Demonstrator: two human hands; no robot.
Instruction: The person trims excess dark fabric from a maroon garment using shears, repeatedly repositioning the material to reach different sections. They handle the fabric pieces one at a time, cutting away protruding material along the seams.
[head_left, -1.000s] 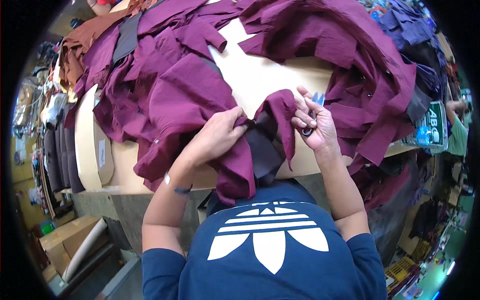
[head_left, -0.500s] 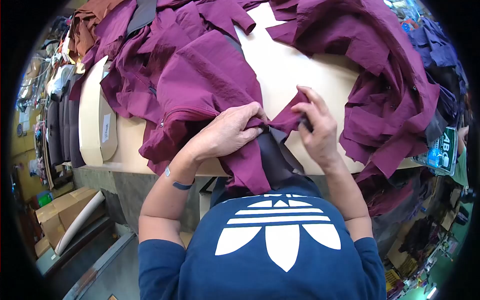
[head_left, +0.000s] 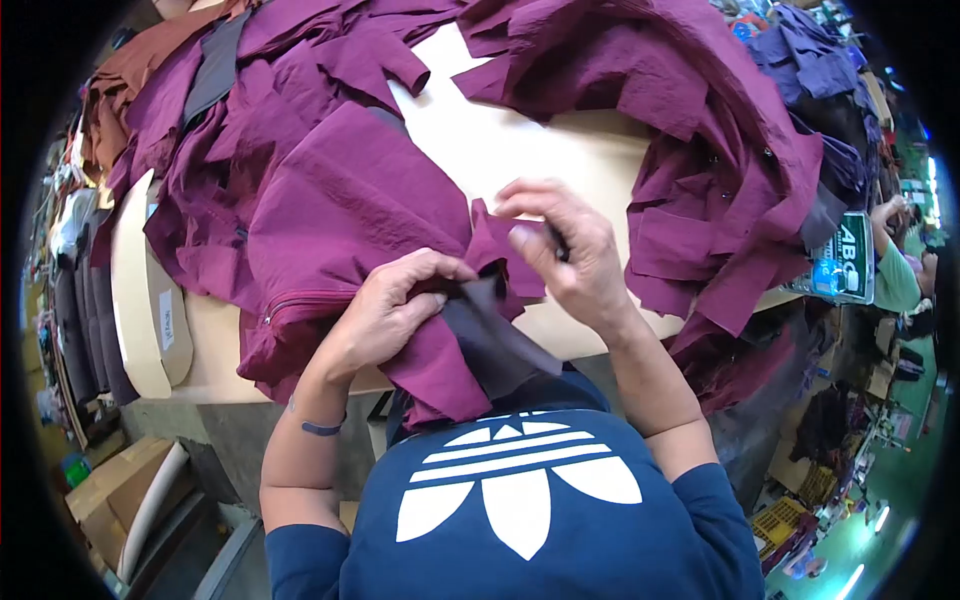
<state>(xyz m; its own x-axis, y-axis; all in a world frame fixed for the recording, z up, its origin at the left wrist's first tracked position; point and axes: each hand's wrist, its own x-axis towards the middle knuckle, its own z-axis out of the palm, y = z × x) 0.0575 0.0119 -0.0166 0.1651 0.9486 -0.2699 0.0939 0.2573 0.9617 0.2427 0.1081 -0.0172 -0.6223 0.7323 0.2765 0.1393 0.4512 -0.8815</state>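
Observation:
My left hand (head_left: 395, 305) is closed on the edge of a maroon garment (head_left: 345, 210), thumb and fingers pinched where a dark grey lining piece (head_left: 495, 335) meets the maroon cloth. A zipper (head_left: 310, 297) runs along the garment left of that hand. My right hand (head_left: 565, 245) is raised just right of the pinched spot, fingers curled and a little blurred. It holds a small black object (head_left: 557, 240), mostly hidden by the fingers. A narrow maroon flap (head_left: 505, 255) stands up between the two hands. The garment's lower end hangs over the table edge against my shirt.
More maroon garments (head_left: 735, 190) are heaped on the right of the pale table (head_left: 530, 150), others at the back left. A cardboard pattern piece (head_left: 150, 300) lies at left. A green ABC package (head_left: 845, 260) sits at the right edge, near another person's arm (head_left: 895, 270).
The view has shifted, so the table appears lower and further left. The maroon flap stretched toward my right fingers now stands slacker beside them. My left hand keeps its pinch.

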